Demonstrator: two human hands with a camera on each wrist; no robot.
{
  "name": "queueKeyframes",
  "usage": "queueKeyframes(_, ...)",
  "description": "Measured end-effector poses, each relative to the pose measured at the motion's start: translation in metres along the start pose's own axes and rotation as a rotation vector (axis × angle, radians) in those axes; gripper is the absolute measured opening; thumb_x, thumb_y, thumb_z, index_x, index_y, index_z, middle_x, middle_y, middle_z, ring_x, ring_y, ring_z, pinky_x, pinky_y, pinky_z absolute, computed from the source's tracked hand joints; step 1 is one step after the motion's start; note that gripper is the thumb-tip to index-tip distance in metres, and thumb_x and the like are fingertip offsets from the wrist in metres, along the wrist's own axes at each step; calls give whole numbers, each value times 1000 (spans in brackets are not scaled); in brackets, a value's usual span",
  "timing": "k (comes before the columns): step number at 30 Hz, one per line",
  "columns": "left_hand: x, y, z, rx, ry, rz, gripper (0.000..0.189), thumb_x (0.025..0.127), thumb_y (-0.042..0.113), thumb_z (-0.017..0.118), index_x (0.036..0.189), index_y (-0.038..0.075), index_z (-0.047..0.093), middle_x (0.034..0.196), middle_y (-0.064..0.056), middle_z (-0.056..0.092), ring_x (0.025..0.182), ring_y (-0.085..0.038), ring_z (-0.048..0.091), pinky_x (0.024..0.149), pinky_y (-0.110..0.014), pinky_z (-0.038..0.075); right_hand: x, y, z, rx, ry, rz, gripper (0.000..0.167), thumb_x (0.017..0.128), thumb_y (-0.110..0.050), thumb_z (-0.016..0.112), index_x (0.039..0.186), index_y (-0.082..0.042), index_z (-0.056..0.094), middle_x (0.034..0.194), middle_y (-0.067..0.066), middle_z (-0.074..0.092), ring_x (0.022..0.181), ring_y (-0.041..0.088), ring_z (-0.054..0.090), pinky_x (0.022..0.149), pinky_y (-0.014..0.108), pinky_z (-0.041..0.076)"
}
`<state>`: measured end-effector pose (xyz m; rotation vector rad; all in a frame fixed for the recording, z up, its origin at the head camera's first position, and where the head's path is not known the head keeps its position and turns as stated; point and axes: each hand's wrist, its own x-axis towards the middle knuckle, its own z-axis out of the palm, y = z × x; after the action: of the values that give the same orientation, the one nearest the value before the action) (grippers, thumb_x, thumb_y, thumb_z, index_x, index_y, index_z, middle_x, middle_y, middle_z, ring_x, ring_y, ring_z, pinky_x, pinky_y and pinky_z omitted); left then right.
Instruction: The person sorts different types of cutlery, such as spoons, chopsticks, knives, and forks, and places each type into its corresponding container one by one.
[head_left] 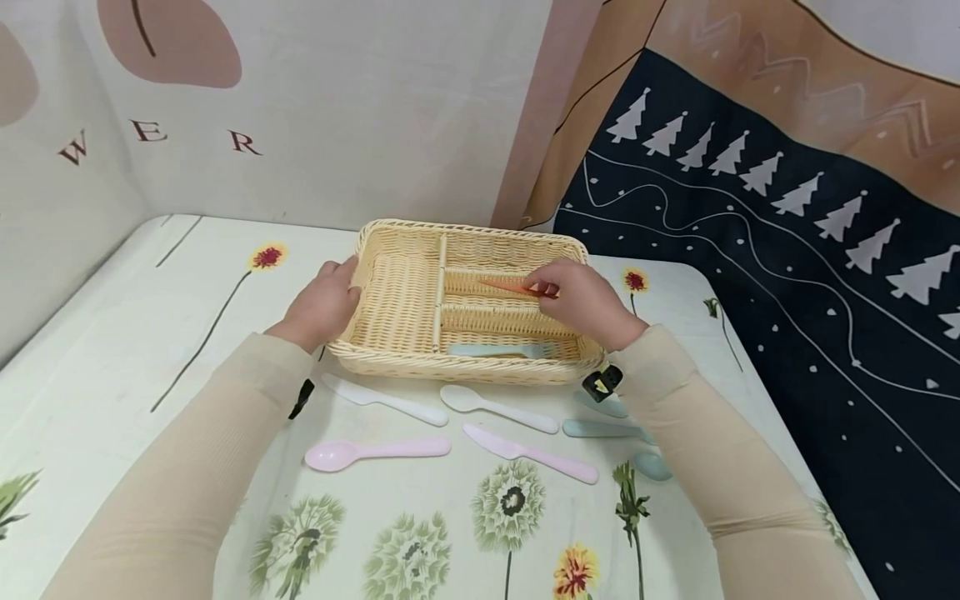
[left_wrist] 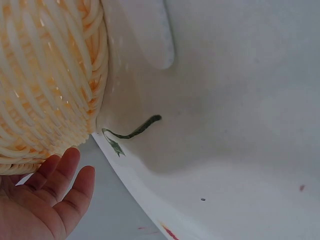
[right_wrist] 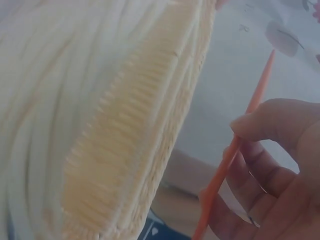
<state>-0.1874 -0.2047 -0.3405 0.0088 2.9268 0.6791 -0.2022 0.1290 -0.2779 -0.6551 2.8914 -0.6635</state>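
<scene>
- A pale cloth printed with dandelions and red-and-yellow flowers covers the table [head_left: 112, 358]; from here its far corners look rounded.
- Behind it hangs a whitish backdrop [head_left: 360, 108] lettered W, E, R, with a dusky pink shape above.
- To the right, a dark hanging [head_left: 862, 333] carries a row of white fir trees beneath a brown band.
- The wicker basket [head_left: 465, 367] sits towards the back; a light-blue fork [head_left: 495, 351] lies in its front right compartment.
- The left hand [head_left: 318, 304] has its fingers curled on the basket's left end.
- The right hand [head_left: 581, 302] pinches an orange utensil [head_left: 506, 284] over the basket's right side.
- Nearer me lie a white knife [head_left: 386, 402], white spoon [head_left: 498, 408], pink spoon [head_left: 382, 451] and pink knife [head_left: 528, 454], with bluish-green pieces [head_left: 603, 428] by the right sleeve.
</scene>
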Motion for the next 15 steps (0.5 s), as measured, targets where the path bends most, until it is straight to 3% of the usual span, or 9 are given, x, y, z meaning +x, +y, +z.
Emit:
queueKeyframes(8, 0, 1, 0, -9, 0, -12, 57, 105, 16, 33, 153, -3, 8, 141, -30, 30, 118, -39, 46, 106, -54, 38, 5, -10, 9, -18, -85, -31, 28, 86, 0, 64, 110, -12, 73, 93, 5, 64, 86, 22, 54, 74, 33, 50)
queueKeyframes(15, 2, 0, -1, -2, -5, -6, 57, 105, 17, 33, 153, -3, 8, 141, -30, 29, 121, -40, 45, 106, -55, 37, 10, -14, 19, -38, -148, -32, 27, 87, 0, 66, 110, -13, 73, 100, 6, 67, 88, 21, 56, 80, 34, 51)
